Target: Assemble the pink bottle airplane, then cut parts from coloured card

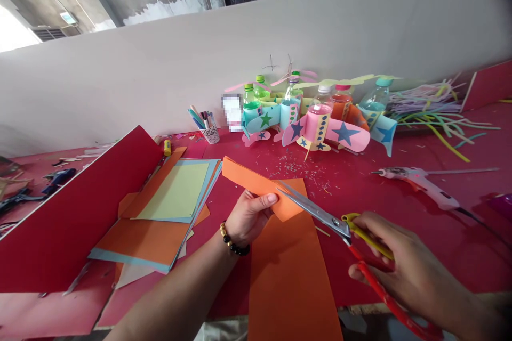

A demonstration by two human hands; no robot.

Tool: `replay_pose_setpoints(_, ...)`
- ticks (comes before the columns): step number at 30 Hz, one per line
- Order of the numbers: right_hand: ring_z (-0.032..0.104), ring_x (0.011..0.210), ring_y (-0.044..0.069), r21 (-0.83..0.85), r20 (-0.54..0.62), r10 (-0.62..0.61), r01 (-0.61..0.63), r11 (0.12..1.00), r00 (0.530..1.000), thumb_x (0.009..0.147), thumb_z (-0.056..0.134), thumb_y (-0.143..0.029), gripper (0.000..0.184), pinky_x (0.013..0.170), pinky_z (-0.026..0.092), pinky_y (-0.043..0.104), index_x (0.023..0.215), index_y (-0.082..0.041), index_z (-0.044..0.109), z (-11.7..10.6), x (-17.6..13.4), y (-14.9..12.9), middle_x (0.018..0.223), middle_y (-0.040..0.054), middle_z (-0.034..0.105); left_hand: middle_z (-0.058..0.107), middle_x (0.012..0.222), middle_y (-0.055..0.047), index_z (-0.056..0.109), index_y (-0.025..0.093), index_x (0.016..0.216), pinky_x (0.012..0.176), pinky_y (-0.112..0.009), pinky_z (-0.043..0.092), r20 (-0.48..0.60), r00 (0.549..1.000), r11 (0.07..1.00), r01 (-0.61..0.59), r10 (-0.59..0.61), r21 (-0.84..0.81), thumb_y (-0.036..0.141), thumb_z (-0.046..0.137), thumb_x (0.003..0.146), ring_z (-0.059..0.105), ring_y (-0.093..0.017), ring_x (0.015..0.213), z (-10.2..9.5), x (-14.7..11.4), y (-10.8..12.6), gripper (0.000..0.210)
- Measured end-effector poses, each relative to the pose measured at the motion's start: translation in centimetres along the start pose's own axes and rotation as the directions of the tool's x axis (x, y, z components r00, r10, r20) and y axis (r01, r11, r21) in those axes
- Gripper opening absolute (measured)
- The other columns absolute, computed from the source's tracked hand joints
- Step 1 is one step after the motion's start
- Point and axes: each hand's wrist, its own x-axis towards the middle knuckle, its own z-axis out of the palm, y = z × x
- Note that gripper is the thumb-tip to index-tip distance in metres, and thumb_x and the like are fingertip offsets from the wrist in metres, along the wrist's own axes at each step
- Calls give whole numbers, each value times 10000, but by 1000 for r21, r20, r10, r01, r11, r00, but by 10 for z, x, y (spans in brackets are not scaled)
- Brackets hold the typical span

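Note:
My left hand (251, 214) pinches a strip of orange paper (250, 176) between thumb and fingers, holding it up off the table. In my right hand (404, 264) are scissors (334, 224) with one yellow and one red handle. Their blades are parted and reach the strip just right of my left thumb, at its upper edge. Below the strip a larger orange sheet (290, 277) lies on the red table and runs over its front edge. My left fingers behind the strip are mostly hidden.
A stack of coloured paper (172, 192) lies left, beside a red divider board (92, 213). Bottle airplanes (318, 122) stand at the back, near a pen cup (210, 133) and pipe cleaners (428, 101). A glue gun (420, 181) rests on the right, its cord trailing.

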Motion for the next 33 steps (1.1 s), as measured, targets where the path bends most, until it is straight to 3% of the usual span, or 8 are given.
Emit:
replay_pose_setpoints(3,662,914,258,-131,175,-63,86,988,983,650,769,-244,479,728,550,310,1088,-267,579,-3,-1,5,1048,57,682,745,839,-33,719,140,856,756,-273,544,17,1000,1000,-5,5,-6,194,835,622,687,-158,772,-2,1,-2,267)
replay_pose_setpoints(7,652,924,250,-163,212,-98,134,978,972,687,751,-263,476,751,536,302,1110,-262,531,-5,-1,7,1043,57,665,744,821,-25,724,145,838,753,-282,547,17,1000,1000,-9,9,0,170,833,623,685,-157,754,-5,1,-4,243)
replay_pose_setpoints(24,669,722,204,-204,127,-184,207,957,975,660,769,-311,337,584,531,254,956,-246,623,-5,3,0,852,11,694,741,802,-49,730,144,854,765,-308,553,7,1000,1000,-10,10,23,178,824,629,690,-186,772,-3,1,-3,246)
replay_pose_setpoints(33,665,696,186,-214,140,-143,170,962,980,666,773,-299,319,568,518,231,945,-254,624,-5,1,1,833,1,700,741,812,-43,733,148,868,748,-290,557,31,999,1000,-9,9,11,182,819,643,690,-173,758,-3,0,-3,243)
